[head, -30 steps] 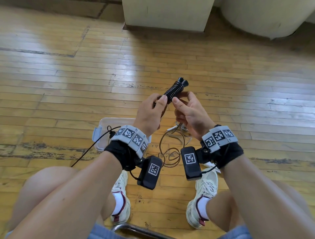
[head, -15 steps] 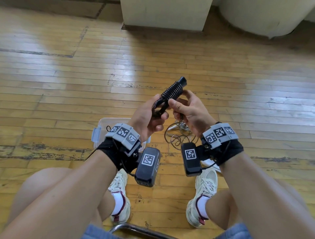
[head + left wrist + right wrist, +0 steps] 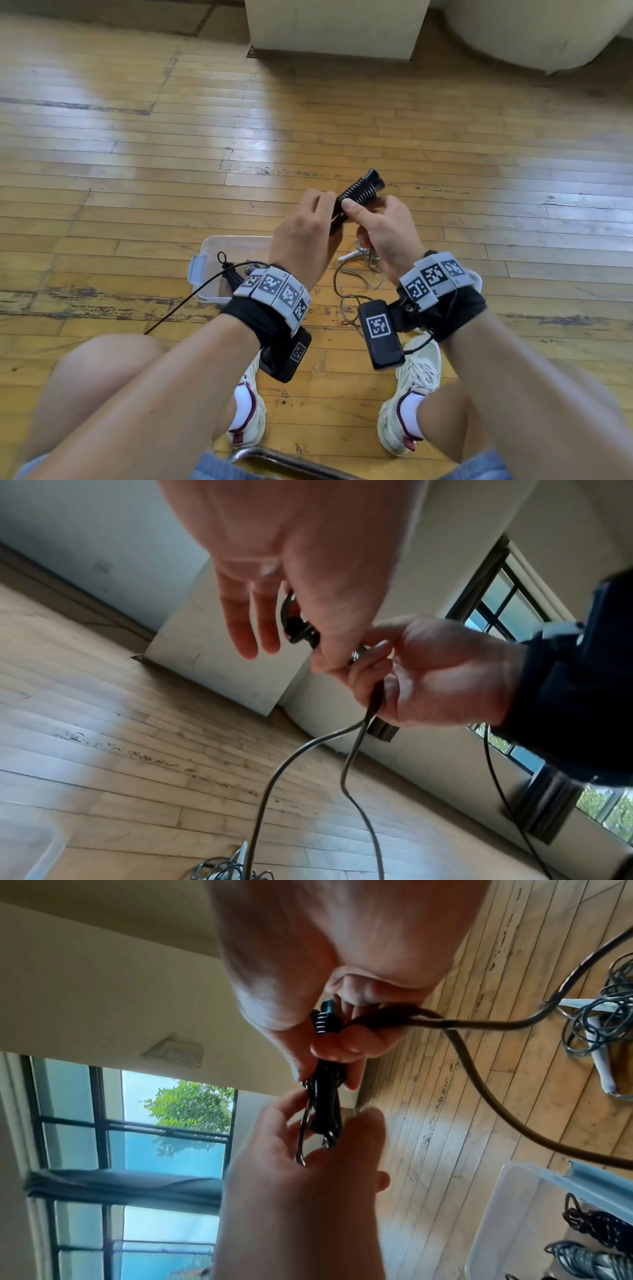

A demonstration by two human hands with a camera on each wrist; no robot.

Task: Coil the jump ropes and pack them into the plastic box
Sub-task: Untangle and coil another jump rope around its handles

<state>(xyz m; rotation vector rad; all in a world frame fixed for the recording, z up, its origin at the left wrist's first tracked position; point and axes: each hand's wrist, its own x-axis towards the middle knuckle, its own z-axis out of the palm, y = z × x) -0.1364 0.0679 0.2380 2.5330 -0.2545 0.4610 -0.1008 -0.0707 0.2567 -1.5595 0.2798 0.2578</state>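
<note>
My right hand grips a pair of black jump rope handles with rope turns wound round them, held above the floor. My left hand pinches the rope at the handles' near end; in the right wrist view its fingers curl round a loop by the handles. The loose rope hangs from the hands to the floor. The clear plastic box lies under my left wrist with a coiled dark rope inside.
A second rope with white handles lies tangled on the wooden floor just right of the box. My feet in white shoes stand near. A pale pillar base is further ahead.
My left hand dipped below the handles with a loop of rope, then came back up beside them. The right hand kept hold of the handles throughout.
</note>
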